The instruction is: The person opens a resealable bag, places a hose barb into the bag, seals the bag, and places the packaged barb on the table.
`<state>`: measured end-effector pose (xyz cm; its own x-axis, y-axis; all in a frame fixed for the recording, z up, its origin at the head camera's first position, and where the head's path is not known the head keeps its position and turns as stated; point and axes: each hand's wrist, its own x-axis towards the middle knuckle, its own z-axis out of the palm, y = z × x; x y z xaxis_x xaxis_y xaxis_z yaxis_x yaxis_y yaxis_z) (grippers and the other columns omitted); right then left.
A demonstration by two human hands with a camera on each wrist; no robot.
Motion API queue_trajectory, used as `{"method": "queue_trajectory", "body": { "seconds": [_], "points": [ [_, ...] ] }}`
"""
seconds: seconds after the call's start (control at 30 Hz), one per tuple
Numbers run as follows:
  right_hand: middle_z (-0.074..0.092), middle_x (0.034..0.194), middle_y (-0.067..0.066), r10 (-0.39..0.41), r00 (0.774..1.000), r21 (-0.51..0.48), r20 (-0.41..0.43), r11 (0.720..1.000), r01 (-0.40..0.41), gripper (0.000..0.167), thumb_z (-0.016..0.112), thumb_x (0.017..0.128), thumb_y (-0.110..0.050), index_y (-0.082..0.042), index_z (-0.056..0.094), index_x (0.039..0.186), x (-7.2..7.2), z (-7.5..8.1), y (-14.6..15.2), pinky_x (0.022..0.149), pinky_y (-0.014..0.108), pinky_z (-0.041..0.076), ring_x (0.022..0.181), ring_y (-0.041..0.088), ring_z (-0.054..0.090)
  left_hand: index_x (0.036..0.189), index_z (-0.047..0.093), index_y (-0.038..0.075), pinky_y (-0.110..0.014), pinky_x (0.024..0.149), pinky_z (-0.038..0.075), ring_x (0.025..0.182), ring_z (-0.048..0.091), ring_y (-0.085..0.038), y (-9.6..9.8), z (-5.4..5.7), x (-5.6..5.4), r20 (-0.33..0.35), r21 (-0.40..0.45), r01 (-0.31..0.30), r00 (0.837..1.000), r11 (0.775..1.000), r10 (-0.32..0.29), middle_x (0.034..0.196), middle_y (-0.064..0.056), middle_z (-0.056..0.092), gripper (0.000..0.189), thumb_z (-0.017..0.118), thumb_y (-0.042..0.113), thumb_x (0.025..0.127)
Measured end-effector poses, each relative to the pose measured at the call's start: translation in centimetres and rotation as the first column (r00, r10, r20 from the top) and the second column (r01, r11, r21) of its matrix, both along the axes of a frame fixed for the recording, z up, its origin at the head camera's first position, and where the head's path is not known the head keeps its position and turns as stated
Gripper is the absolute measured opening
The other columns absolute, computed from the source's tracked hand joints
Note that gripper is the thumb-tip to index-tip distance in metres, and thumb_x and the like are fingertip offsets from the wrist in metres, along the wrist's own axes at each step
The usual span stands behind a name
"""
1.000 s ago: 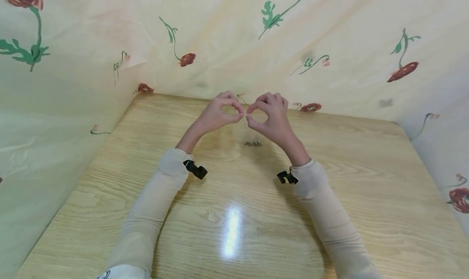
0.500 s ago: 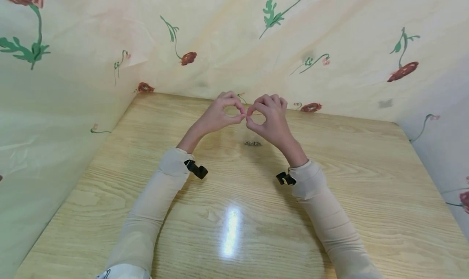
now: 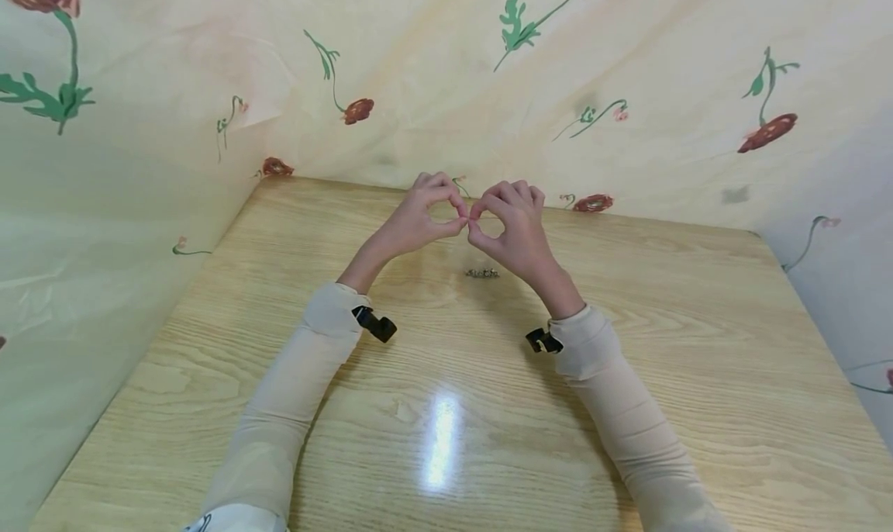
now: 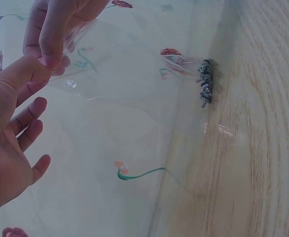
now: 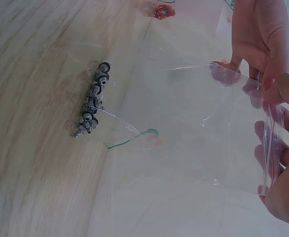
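Observation:
Between my hands hangs a clear zip-lock bag [image 5: 208, 128], nearly invisible in the head view. Its ribbed zip strip [image 5: 271, 143] runs along the top edge. Thumb and forefinger of my left hand [image 3: 410, 220] pinch that edge, and my right hand [image 3: 518, 231] pinches it right beside, the fingertips meeting. Each hand forms a ring shape in the head view. Low in the bag lies a row of small metal screws [image 5: 92, 101] with dark rings; the same screws [image 4: 205, 83] show at the right in the left wrist view.
A light wood-grain table [image 3: 349, 439] spreads beneath both arms. Behind it and at the sides hang cream sheets [image 3: 432, 74] printed with red flowers. Black straps [image 3: 375, 324] stick out from the sleeve cuffs.
The fingertips of both hands have drawn slightly closer together, the right hand shifting a little left. The grip on the bag's edge and the row of screws look the same.

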<state>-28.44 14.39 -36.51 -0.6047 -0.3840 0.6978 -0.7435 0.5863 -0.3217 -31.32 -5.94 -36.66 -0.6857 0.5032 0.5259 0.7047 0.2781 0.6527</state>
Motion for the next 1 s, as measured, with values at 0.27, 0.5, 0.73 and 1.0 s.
{"method": "queue_trajectory", "body": {
  "seconds": [0.27, 0.5, 0.73, 1.0],
  "points": [
    [0.064, 0.096, 0.012, 0.013, 1.0, -0.006, -0.008, 1.0, -0.013, 0.003, 0.069, 0.085, -0.007, -0.008, 0.068, 0.082, -0.08, -0.06, -0.12, 0.096, 0.059, 0.023, 0.096, 0.034, 0.046, 0.089, 0.071, 0.009, -0.044, 0.095, 0.028, 0.103, 0.041, -0.026, -0.12, -0.08, 0.01, -0.025, -0.023, -0.019, 1.0, 1.0, 0.018, 0.103, -0.006, 0.058, 0.005, 0.075, 0.011, 0.09],
    [0.064, 0.096, 0.011, 0.018, 1.0, 0.015, -0.011, 1.0, -0.018, 0.004, 0.069, 0.085, -0.005, -0.008, 0.068, 0.083, -0.12, -0.06, -0.16, 0.096, 0.059, 0.023, 0.095, 0.033, 0.046, 0.088, 0.072, 0.009, -0.045, 0.095, 0.026, 0.105, 0.042, -0.026, -0.28, 0.03, -0.14, -0.033, -0.031, -0.013, 0.999, 0.999, 0.012, 0.101, -0.006, 0.058, 0.004, 0.076, 0.011, 0.089],
    [0.063, 0.1, 0.011, 0.019, 1.0, 0.046, 0.022, 0.999, -0.02, 0.004, 0.07, 0.088, -0.007, -0.008, 0.068, 0.085, -0.05, 0.28, -0.13, 0.098, 0.06, 0.021, 0.098, 0.033, 0.045, 0.087, 0.073, 0.01, -0.045, 0.094, 0.025, 0.105, 0.042, -0.026, -0.44, 0.38, -0.11, -0.026, -0.048, -0.014, 1.0, 0.999, 0.012, 0.102, -0.006, 0.058, 0.005, 0.077, 0.013, 0.089],
    [0.064, 0.101, 0.013, 0.04, 0.999, 0.053, 0.037, 0.998, -0.042, 0.004, 0.072, 0.088, -0.007, -0.007, 0.068, 0.086, -0.29, 0.38, 0.26, 0.097, 0.06, 0.023, 0.097, 0.034, 0.045, 0.088, 0.073, 0.011, -0.045, 0.095, 0.025, 0.106, 0.043, -0.025, -0.55, 0.44, -0.27, -0.014, -0.053, 0.001, 1.0, 0.999, -0.002, 0.102, -0.005, 0.061, 0.005, 0.077, 0.012, 0.09]
  ]
}}
